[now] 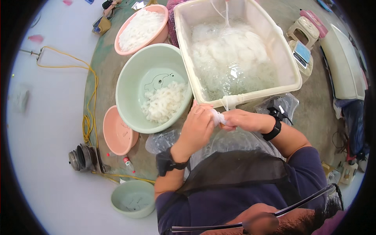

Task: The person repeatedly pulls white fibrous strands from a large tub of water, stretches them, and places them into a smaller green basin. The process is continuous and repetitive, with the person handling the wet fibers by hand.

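A small wad of wet white fibre point(218, 117) is held between my two hands, close to the near rim of a large white plastic tub point(289, 86). My left hand point(197, 126) closes around its left end, and my right hand point(243, 119) pinches the right end. From the wad a thin wet strand point(225, 103) runs up to the tub's rim, where more white fibre point(233, 100) clings. Inside the tub a mass of white fibre point(232, 50) lies in water. My fingers partly hide the wad.
Left of the tub stands a green basin point(126, 79) with white fibre clumps point(166, 102). Behind it is a pink basin point(118, 47) heaped with white clumps point(142, 29). A digital scale point(301, 54) and a plastic stool point(304, 29) stand right. Another strand point(226, 14) hangs at the far side.
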A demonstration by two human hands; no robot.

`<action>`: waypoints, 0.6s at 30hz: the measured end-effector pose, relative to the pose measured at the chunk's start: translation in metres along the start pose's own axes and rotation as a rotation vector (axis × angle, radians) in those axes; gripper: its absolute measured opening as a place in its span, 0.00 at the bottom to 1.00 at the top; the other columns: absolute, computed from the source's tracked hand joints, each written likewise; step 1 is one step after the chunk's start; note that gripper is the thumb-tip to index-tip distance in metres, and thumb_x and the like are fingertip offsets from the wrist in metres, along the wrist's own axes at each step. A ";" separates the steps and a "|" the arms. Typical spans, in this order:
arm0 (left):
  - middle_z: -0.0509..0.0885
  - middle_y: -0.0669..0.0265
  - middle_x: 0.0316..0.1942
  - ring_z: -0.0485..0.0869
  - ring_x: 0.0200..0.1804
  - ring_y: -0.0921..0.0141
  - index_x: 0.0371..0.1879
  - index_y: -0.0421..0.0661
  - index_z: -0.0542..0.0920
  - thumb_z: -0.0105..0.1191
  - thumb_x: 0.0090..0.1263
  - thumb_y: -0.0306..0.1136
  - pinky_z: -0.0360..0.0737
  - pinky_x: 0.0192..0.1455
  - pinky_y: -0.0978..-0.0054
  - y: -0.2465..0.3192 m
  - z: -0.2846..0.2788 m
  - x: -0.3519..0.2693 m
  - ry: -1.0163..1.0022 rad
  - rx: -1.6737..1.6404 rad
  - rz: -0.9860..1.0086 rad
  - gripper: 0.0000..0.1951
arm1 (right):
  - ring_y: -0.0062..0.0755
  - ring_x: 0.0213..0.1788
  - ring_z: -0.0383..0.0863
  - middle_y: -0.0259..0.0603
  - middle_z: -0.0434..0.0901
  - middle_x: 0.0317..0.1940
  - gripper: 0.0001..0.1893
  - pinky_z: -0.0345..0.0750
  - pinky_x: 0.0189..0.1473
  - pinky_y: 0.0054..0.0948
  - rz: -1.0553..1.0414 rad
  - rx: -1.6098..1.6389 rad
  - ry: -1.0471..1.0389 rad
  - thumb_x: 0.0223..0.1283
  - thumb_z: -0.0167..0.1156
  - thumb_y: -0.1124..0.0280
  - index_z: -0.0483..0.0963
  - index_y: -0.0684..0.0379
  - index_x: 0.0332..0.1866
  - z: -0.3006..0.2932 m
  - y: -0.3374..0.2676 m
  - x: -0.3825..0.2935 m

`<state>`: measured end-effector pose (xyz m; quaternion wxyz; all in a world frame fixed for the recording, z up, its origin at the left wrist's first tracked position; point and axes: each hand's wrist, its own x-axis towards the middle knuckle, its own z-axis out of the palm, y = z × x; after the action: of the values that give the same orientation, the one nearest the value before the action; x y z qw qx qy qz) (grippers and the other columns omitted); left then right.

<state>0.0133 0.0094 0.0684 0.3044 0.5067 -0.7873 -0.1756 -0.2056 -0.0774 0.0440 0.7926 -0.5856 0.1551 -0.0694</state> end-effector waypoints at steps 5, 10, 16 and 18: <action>0.71 0.41 0.71 0.72 0.73 0.51 0.49 0.38 0.76 0.42 0.82 0.24 0.68 0.75 0.49 0.014 0.007 -0.004 0.066 -0.936 -0.334 0.07 | 0.25 0.31 0.66 0.33 0.71 0.26 0.13 0.68 0.37 0.28 -0.174 -0.154 0.332 0.63 0.47 0.65 0.71 0.65 0.30 -0.004 0.000 -0.008; 0.62 0.30 0.75 0.64 0.78 0.42 0.50 0.42 0.72 0.41 0.82 0.23 0.54 0.81 0.46 0.015 -0.002 -0.013 0.317 -0.143 -0.119 0.05 | 0.23 0.27 0.61 0.31 0.63 0.20 0.13 0.60 0.31 0.27 -0.099 -0.099 0.452 0.56 0.48 0.64 0.70 0.64 0.27 -0.021 -0.019 -0.017; 0.77 0.32 0.62 0.80 0.64 0.46 0.52 0.46 0.68 0.41 0.85 0.29 0.72 0.68 0.51 0.020 0.015 -0.002 0.426 -0.359 -0.048 0.04 | 0.38 0.49 0.80 0.46 0.81 0.43 0.17 0.76 0.55 0.36 -0.186 -0.322 0.183 0.69 0.53 0.57 0.79 0.61 0.42 0.003 0.004 0.000; 0.83 0.37 0.53 0.86 0.48 0.53 0.53 0.47 0.66 0.39 0.87 0.35 0.81 0.56 0.59 0.020 0.020 -0.005 0.409 -0.856 -0.202 0.07 | 0.41 0.45 0.81 0.49 0.81 0.39 0.16 0.77 0.52 0.38 -0.289 -0.309 0.011 0.68 0.52 0.59 0.78 0.63 0.41 0.021 0.016 0.007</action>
<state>-0.0123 0.0219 0.0637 0.6155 0.4341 -0.5152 -0.4090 -0.1927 -0.0554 0.0335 0.6744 -0.7159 0.0826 -0.1608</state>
